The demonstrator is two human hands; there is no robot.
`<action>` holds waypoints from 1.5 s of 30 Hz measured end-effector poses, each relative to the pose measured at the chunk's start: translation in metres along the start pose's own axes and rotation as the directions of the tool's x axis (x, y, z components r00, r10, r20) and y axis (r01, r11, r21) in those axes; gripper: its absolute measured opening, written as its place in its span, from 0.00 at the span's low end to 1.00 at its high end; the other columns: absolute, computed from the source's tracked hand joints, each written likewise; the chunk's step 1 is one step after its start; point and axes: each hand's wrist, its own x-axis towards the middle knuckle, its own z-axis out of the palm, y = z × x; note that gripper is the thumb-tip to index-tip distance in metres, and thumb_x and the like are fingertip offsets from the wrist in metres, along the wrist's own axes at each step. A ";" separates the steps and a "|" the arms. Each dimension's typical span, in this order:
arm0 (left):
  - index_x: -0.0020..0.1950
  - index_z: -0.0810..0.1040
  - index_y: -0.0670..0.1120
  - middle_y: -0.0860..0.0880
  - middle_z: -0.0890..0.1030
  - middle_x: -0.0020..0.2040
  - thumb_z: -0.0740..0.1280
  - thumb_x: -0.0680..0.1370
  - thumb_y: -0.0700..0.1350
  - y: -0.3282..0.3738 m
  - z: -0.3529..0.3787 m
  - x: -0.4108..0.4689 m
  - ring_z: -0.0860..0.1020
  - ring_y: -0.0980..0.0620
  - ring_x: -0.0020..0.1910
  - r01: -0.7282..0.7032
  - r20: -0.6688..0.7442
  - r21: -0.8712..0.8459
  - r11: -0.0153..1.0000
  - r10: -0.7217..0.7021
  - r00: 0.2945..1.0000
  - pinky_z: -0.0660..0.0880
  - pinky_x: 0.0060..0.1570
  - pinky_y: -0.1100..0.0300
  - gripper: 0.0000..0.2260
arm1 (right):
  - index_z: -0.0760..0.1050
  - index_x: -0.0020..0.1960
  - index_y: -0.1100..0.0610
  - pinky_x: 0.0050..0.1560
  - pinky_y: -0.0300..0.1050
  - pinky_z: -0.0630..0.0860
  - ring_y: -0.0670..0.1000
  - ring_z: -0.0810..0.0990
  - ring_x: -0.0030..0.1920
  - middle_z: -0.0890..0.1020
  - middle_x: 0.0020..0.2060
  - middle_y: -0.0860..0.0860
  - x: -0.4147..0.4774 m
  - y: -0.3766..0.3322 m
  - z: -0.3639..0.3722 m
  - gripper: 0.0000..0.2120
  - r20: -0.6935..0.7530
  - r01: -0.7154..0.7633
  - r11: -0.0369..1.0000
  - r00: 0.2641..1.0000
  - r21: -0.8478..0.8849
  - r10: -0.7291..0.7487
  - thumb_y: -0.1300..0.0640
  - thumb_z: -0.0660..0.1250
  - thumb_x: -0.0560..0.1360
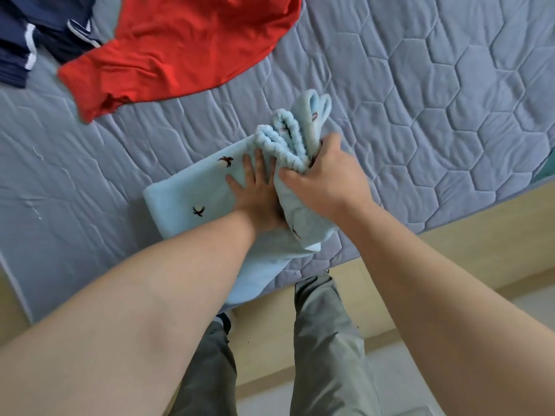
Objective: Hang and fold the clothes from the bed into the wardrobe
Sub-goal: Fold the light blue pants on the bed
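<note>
Quilted bed [420, 85], near edge: my left hand [255, 193] presses flat on the pale blue garment [186, 193] to anchor the fold while my right hand [324, 181] grips its bunched end for turning over.
</note>
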 end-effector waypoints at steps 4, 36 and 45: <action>0.82 0.49 0.53 0.47 0.52 0.82 0.65 0.69 0.65 -0.026 -0.023 -0.013 0.51 0.43 0.81 -0.153 -0.051 -0.376 0.914 0.145 0.988 0.59 0.73 0.33 0.46 | 0.63 0.53 0.52 0.28 0.44 0.69 0.45 0.76 0.33 0.76 0.36 0.44 -0.012 -0.027 0.008 0.23 -0.011 0.038 0.996 0.999 -0.076 -0.039 0.39 0.69 0.71; 0.66 0.81 0.56 0.49 0.83 0.63 0.59 0.59 0.85 -0.234 0.055 -0.132 0.81 0.49 0.62 0.488 0.492 -0.801 -0.347 0.084 0.867 0.77 0.60 0.50 0.47 | 0.61 0.75 0.51 0.57 0.51 0.76 0.56 0.79 0.58 0.80 0.60 0.53 -0.099 -0.106 0.234 0.29 0.418 -0.008 0.994 0.908 0.108 -0.038 0.44 0.63 0.78; 0.63 0.75 0.52 0.56 0.81 0.52 0.80 0.64 0.63 -0.200 0.035 -0.110 0.78 0.58 0.48 0.425 0.473 -0.878 -0.219 -0.261 0.842 0.72 0.41 0.62 0.34 | 0.71 0.31 0.55 0.36 0.49 0.75 0.47 0.75 0.29 0.77 0.25 0.44 -0.149 -0.060 0.241 0.21 0.171 -0.423 0.880 0.904 0.217 0.393 0.43 0.66 0.76</action>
